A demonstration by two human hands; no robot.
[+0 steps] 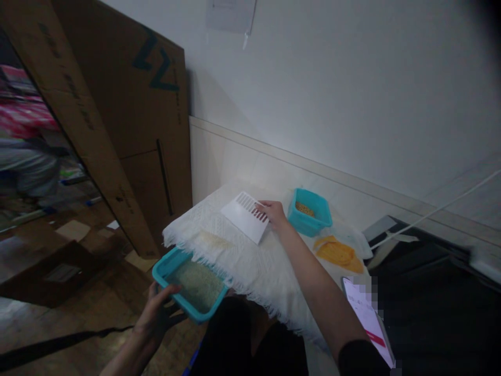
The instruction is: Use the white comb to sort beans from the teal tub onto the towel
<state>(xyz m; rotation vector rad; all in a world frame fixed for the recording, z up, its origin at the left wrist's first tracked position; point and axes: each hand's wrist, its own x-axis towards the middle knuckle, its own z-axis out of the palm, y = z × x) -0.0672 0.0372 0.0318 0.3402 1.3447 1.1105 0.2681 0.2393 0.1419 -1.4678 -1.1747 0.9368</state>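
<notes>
Just below the table's front edge, my left hand [154, 308] grips a teal plastic basin [160, 269] by its near left side, thumb over the rim. Pale grains that look like rice [198, 284] lie inside it, and the fringe of the cloth partly covers its far edge. My right hand [273, 211] pinches a white flat plastic piece with a row of slots [246, 220] by its slotted end, on or just above the cloth. A thin patch of similar pale grains [214, 241] is spread on the white fringed tablecloth [282, 271] near the basin.
A second teal container [311, 228] with yellowish beans stands at the wall. Right of it lie a yellow cloth [338, 253] and a clear plastic lid [359, 243]. A phone [368, 316] rests at the right edge. A tall cardboard box [152, 130] stands left.
</notes>
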